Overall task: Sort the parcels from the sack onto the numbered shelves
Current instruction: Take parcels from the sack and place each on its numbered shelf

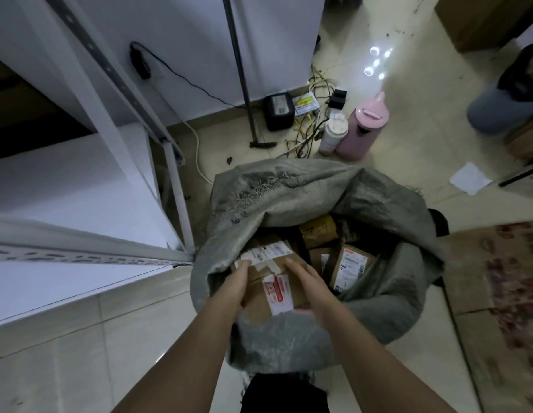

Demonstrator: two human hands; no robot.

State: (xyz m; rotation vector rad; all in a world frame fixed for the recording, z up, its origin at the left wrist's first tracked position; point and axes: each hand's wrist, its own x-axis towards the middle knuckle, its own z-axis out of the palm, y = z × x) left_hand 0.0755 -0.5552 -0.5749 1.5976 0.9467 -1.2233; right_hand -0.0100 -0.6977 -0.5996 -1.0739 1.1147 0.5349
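Brown corrugated cardboard parcel (pixel 271 281) sits at the mouth of the open grey woven sack (pixel 289 189), low in the centre of the frame, and both hands are on it. The left hand (pixel 240 277) grips the parcel's left edge with its fingers curled over the top, just under a white shipping label; the right hand (pixel 304 278) holds the right side, fingers laid along the top face and the thumb hidden from view. The parcel is a flat rectangular box sealed with pale tape, with a white and red label on its near face and another white printed label at its far end. Right of the hands, deeper in the sack, lie more brown parcels (pixel 350 265), one with a white label edged in red. A white metal shelf frame (pixel 176 186) stands at the left of the frame on the pale tiled floor (pixel 95 338), beside the sack.
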